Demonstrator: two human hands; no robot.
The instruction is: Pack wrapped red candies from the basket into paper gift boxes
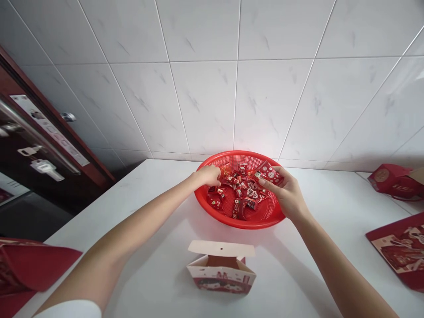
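A round red plastic basket point(241, 224) stands on the white tabletop against the wall, with several small red wrapped candies point(239, 207) inside it. My right hand point(291, 194) is over the basket's right rim, thumb and fingers closed on a red patterned candy packet point(269, 172). At the left rim, my left hand point(209, 176) has its fingers curled in against an orange-red wrapped candy point(225, 169); the fingertips are partly hidden. In front of the basket, a small paper gift box point(221, 282) with a printed front stands with its top flap up.
Red boxes point(395, 181) and a red printed bag or box point(400, 247) sit on the right. Another red folded item point(36, 265) lies at the near left. A dark door point(39, 145) with keys in its lock is at the left; a tiled wall point(205, 101) runs behind.
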